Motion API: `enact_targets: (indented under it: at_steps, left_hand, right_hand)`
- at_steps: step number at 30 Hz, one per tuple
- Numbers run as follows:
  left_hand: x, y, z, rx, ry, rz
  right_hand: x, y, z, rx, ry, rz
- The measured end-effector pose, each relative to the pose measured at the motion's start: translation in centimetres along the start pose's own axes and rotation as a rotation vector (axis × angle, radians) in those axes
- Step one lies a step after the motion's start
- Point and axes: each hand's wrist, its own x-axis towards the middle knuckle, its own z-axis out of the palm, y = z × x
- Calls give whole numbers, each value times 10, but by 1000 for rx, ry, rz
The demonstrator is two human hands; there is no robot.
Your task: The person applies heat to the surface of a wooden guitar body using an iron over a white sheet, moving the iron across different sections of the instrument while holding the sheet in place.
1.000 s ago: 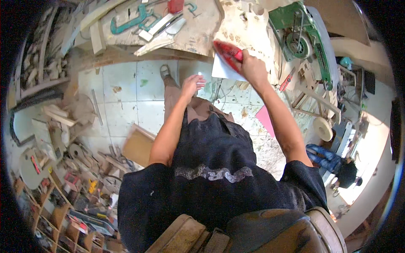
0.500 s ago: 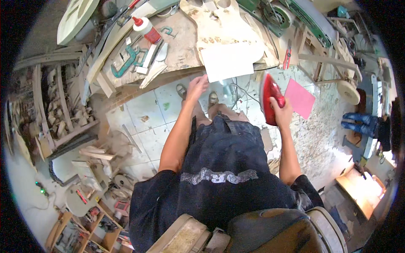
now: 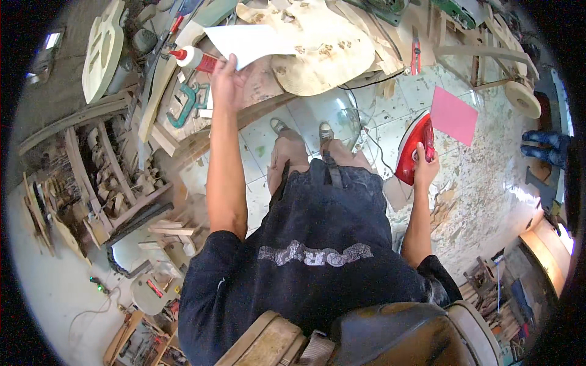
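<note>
My left hand (image 3: 228, 84) is raised at the bench's front edge, its fingers closed on the lower corner of a white paper sheet (image 3: 247, 47). The sheet stands tilted over the left part of a pale, guitar-body-shaped wooden piece (image 3: 332, 64) with brown burl spots. A white glue bottle (image 3: 194, 59) with a red cap lies just beside the left fingers. Off to the right, away from the bench, my right hand (image 3: 425, 166) grips the handle of a red clothes iron (image 3: 415, 146). The iron is held in the air, its cord hanging toward the bench.
Green clamps (image 3: 183, 105) rest on the bench's left side. Red-handled pliers (image 3: 415, 53) are at its right end. A pink sheet (image 3: 453, 116) shows beyond the iron against the tiled floor (image 3: 390, 104). Wood offcuts fill a rack (image 3: 122, 165) at left. Another person's jeans (image 3: 543, 147) appear far right.
My left hand has moved forward and left, lifting the white sheet off the wooden piece and exposing its burl surface. The iron, still in my right hand, has shifted slightly right.
</note>
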Motion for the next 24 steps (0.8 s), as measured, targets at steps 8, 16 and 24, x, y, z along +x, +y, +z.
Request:
enact_targets:
  at_steps: [8, 16, 24]
  left_hand:
    - [10, -2, 22, -246, -176, 51]
    - [23, -91, 25, 280, 199, -270]
    - [-14, -129, 38, 1322, 480, 248]
  right_hand:
    - [-8, -19, 16, -81, -87, -1]
    - [-5, -5, 17, -45, -92, 55]
    - [-8, 11, 6, -105, -76, 73]
